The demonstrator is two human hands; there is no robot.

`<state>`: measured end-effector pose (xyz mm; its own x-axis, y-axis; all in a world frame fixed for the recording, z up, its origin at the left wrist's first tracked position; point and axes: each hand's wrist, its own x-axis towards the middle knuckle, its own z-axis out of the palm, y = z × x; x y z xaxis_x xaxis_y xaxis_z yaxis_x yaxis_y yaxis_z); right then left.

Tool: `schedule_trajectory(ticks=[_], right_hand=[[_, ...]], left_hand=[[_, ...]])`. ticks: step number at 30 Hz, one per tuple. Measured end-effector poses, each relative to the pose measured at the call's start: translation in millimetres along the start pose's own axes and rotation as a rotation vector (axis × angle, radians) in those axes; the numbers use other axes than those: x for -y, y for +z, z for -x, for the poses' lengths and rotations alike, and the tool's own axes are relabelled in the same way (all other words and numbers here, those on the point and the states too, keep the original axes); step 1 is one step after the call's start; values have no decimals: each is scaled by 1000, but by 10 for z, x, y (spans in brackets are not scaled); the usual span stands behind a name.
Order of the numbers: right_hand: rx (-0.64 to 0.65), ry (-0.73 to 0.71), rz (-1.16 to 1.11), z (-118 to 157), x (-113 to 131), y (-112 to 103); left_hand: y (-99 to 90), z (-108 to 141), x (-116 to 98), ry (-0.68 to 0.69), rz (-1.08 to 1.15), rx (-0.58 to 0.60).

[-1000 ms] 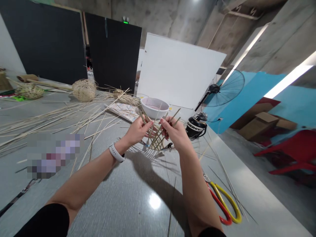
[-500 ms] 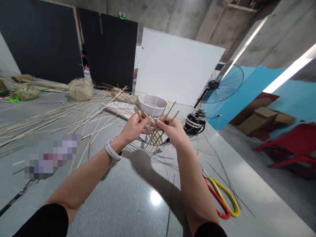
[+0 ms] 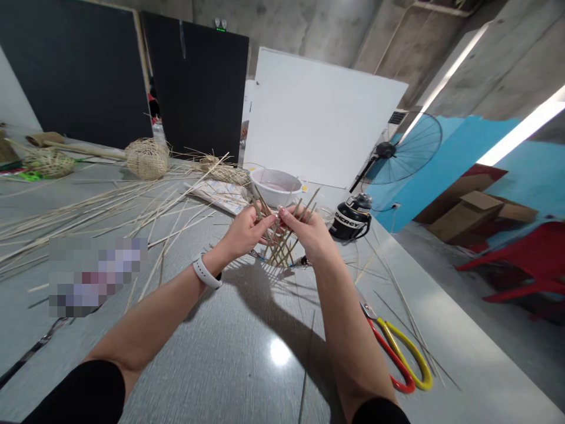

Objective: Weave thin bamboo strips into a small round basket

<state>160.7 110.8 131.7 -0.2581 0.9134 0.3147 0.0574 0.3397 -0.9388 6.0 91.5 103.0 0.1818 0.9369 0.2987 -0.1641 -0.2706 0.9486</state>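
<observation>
A small open weave of bamboo strips (image 3: 278, 252) is held up over the grey table, its loose strip ends sticking upward. My left hand (image 3: 248, 229) pinches strips on its left side, thumb and fingertips closed. From the right, my right hand (image 3: 308, 229) grips other strips, and its thumb nearly meets the left thumb at the middle. The fingers cover part of the weave, so the exact crossing between them is hidden. Behind the hands stands a white basin (image 3: 277, 184).
Red-and-yellow-handled scissors (image 3: 399, 353) lie right of my right forearm. A black jug (image 3: 352, 218) stands behind. Long loose bamboo strips (image 3: 92, 215) spread over the left side, with a round woven basket (image 3: 147, 159) farther back. A patterned packet (image 3: 220, 195) lies beside the basin.
The weave has tilted a little between my fingers and its strip ends lean more to the right. Both hands keep hold, and the whole view has shifted slightly.
</observation>
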Motion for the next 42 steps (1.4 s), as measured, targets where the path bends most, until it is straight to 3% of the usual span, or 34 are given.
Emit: schedule_trajectory(ticks=[7, 14, 18, 23, 26, 28, 34, 42], right_hand=[[-155, -95, 89, 33, 74, -25], [-317, -19, -119, 71, 229, -83], [-229, 62, -68, 29, 174, -84], [4, 215, -21, 12, 118, -132], [183, 163, 103, 28, 91, -168], [237, 116, 183, 38, 71, -177], [229, 42, 162, 25, 33, -121], [-53, 64, 141, 61, 153, -59]], left_hand=[[-9, -2, -81, -40, 77, -46], [-103, -4, -201, -6, 55, -16], [-113, -7, -168, -11, 13, -2], [-116, -23, -114, -4, -26, -38], [-127, -35, -110, 9, -25, -71], [-138, -43, -116, 14, -18, -110], [-163, -54, -141, -9, -14, -146], [-212, -66, -172, -14, 60, -189]])
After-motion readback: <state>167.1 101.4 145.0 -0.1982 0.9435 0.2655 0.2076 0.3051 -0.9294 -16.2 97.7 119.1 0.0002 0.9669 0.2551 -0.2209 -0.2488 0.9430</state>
